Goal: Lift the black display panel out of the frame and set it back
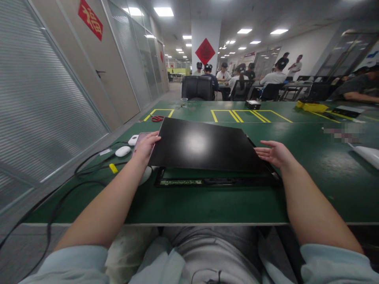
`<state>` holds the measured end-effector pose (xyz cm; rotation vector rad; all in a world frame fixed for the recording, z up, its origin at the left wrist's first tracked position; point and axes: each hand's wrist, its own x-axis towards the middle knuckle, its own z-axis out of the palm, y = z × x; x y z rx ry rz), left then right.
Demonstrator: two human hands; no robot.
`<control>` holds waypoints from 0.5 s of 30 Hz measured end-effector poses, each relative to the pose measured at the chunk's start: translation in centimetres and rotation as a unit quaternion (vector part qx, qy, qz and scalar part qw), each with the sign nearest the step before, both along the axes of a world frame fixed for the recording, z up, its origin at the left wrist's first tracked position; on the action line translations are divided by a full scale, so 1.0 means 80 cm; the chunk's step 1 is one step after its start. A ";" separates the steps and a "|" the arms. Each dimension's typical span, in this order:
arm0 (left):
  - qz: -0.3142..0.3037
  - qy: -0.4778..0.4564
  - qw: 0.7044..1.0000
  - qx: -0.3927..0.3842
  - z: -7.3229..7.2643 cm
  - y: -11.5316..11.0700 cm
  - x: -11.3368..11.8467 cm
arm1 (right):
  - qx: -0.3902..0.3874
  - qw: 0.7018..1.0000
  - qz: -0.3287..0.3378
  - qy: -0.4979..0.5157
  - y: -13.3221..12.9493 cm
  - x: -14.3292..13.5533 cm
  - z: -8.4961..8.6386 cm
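Note:
A thin black screen panel [204,146] is held tilted above the table, its left side raised higher than its right. My left hand [145,148] grips the panel's left edge, thumb on the dark face and fingers hidden behind. At the right edge, my right hand [274,154] is open with fingers stretched out, fingertips at or touching the panel's side. Below the panel lies a black frame [237,182], mostly covered, with a strip of green circuit board [181,182] showing along its near side.
Left of the panel are a white mouse [122,151], a yellow piece [113,168], a phone-like slab [139,142] and black cables [79,172]. Red-handled scissors [157,118], a clear cup [184,102], a small black box [252,104] and a yellow object [312,107] lie farther back. Several people sit beyond.

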<state>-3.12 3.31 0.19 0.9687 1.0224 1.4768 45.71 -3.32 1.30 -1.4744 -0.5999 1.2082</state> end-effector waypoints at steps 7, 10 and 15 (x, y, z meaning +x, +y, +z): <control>0.029 0.002 0.999 -0.019 -0.009 -0.006 0.010 | 0.026 0.995 -0.017 -0.091 0.004 0.002 -0.013; 0.037 0.016 0.999 -0.026 -0.009 -0.001 0.007 | 0.034 0.992 -0.007 -0.122 0.006 0.006 -0.015; 0.063 0.043 0.995 -0.059 -0.013 0.012 -0.004 | 0.025 0.995 0.004 -0.100 0.007 0.004 -0.011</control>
